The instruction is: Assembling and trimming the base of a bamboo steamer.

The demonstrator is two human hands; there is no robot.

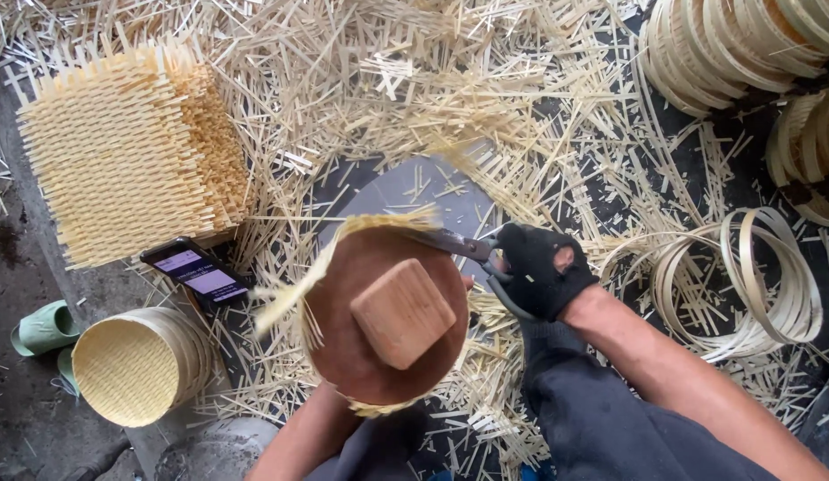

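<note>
Right hand (546, 270), in a black fingerless glove, is closed through the handles of a pair of scissors (468, 248), blades pointing left and lying against the top edge of a round brown wooden form (343, 330). Left hand is pretty much hidden under that form, only the forearm (303, 436) shows coming up from below, so can't tell how it's gripping or whether it's open at all.

On top of the form sits a squarish wooden block (402, 313), lighter in colour, tilted a bit. Pale bamboo strips (379, 223) stick out around the rim of the form, most of them along the top and left, right where the blades meet them. The whole thing sits just above the person's lap.

Around it: the ground is covered in bamboo offcuts (406, 98). A stack of square woven mats (130, 151) sits top left, with a phone (197, 273) lying just below it, screen lit. A stack of round woven pieces (134, 365) is lower left, next to a green sandal (42, 328). Loose bamboo hoops (753, 285) lie to the right, and more bundled hoops (744, 44) sit top right.
</note>
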